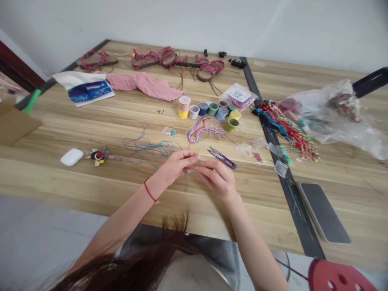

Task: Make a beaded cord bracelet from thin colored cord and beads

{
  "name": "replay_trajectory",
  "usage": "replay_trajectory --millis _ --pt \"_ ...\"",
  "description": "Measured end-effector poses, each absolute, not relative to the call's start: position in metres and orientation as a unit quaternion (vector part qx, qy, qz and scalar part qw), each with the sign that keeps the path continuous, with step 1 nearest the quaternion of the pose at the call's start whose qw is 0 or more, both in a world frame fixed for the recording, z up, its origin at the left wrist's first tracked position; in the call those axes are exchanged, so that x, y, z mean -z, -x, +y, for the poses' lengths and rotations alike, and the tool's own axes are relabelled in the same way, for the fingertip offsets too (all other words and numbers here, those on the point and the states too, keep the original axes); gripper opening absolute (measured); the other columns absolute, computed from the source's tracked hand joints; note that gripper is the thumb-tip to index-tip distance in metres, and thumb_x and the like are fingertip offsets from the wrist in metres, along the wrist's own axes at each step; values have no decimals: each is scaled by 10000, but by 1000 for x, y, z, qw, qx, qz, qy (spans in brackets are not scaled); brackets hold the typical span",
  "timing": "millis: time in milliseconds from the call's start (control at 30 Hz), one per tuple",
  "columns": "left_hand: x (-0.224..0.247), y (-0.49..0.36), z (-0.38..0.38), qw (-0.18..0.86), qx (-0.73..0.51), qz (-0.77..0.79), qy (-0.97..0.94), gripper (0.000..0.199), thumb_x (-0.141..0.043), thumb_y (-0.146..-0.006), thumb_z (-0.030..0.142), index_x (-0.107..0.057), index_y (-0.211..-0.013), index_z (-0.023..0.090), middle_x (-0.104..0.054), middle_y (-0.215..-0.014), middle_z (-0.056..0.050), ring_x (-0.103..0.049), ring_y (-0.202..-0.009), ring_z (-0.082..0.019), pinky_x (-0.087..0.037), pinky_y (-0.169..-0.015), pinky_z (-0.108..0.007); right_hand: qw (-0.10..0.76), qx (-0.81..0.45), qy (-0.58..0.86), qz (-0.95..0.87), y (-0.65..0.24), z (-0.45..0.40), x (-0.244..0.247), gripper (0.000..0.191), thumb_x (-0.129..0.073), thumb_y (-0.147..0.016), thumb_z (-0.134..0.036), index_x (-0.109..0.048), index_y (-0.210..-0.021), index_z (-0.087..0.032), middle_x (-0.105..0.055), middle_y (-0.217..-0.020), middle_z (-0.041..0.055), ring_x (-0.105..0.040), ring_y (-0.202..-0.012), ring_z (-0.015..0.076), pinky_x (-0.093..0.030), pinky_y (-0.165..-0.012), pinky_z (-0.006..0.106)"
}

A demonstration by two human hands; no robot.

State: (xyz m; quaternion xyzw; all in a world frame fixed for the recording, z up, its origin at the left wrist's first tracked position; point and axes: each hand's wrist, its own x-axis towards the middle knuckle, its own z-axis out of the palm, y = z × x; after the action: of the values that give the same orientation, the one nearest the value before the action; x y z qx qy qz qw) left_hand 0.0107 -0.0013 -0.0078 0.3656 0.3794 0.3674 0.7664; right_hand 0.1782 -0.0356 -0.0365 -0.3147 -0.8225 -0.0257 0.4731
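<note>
Head view, left hand (179,165), right hand (220,178), both pinching close (thread (186,182), probably)

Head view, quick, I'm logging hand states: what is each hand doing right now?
Left hand: closed in a pinch, apparently on thin blue thread.
Right hand: pinched closed beside the left; anything in its grip is too small to tell.

Left fingers (188,161) and right fingers (208,173) pinch blue thread (162,149).
</note>
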Motion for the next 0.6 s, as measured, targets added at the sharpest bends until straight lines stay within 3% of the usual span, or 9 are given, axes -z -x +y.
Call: replay_trajectory --millis 233,433,500,600 --pt "12 -12 -2 738 -383 393 -392 439 -836 -566 466 -622 -734 122 -475 -586 60 -373 -497 -32 -296 -485 -188 518 -57 291 -802 -169 -41 29 347 -671 -819 -84 -691 -1120 -255 -722 -979 61 -695 -865 178 -584 -715 285" --pt "9 -16 -7 677 -432 410 -432 399 -797 -623 476 -617 -733 137 -533 -628 44 -421 -528 -46 -329 -509 -198 605 -246 354 -670 -155 -43 19 115 -719 -785 -148 -726 -847 -244 -734 -827 34 -695 -787 181 -586 -736 357" --pt "7 -17 -9 655 -446 412 -450 376 -784 -646 470 -629 -741 141 -555 -643 34 -438 -550 -56 -342 -522 -202 612 -316 382 -617 -154 -42 19 37 -742 -766 -203 -717 -766 -230 -731 -784 35 -691 -760 187 -584 -694 352" --pt "4 -18 -14 625 -463 414 -473 329 -757 -692 452 -646 -761 150 -557 -628 32 -430 -546 -61 -340 -520 -207 627 -386 405 -542 -154 -40 20 67 -774 -727 -240 -711 -723 -218 -725 -752 31 -665 -638 159 -552 -555 294"
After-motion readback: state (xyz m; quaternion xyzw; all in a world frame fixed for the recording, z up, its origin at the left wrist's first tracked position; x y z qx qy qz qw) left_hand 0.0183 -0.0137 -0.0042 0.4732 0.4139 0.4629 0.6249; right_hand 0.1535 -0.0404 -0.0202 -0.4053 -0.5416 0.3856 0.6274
